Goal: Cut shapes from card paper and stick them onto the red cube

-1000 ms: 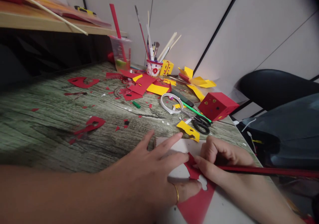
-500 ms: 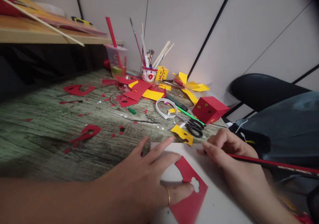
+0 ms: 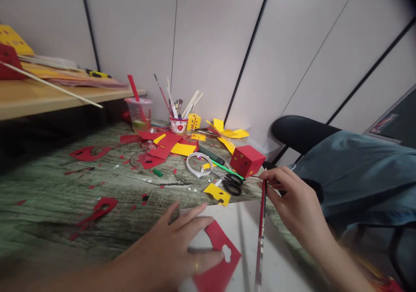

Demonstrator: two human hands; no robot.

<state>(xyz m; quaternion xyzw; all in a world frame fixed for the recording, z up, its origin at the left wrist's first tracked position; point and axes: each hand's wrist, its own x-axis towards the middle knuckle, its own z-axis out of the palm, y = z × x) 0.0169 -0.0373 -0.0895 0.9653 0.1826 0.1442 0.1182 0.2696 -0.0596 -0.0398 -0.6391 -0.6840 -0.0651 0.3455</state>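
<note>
My left hand lies with spread fingers on a piece of red paper, which has a small flower-shaped hole cut through it. Under the paper is a white board. Between the thumb and fingers of my right hand is a red and black pencil, held near one end, its length slanting down toward me over the board's right side. A yellow paper scrap with cut-outs lies just beyond the board. Black-handled scissors rest behind that scrap, close to my right hand.
Behind lie a roll of white tape, a red paper cube, red and yellow paper scraps, a cup of brushes and a drink cup. A wooden shelf overhangs the left; a black chair stands right.
My right hand has turned the pencil from pointing out to the right to pointing back toward me over the board. My left hand stays on the red paper. The view has tilted up and right.
</note>
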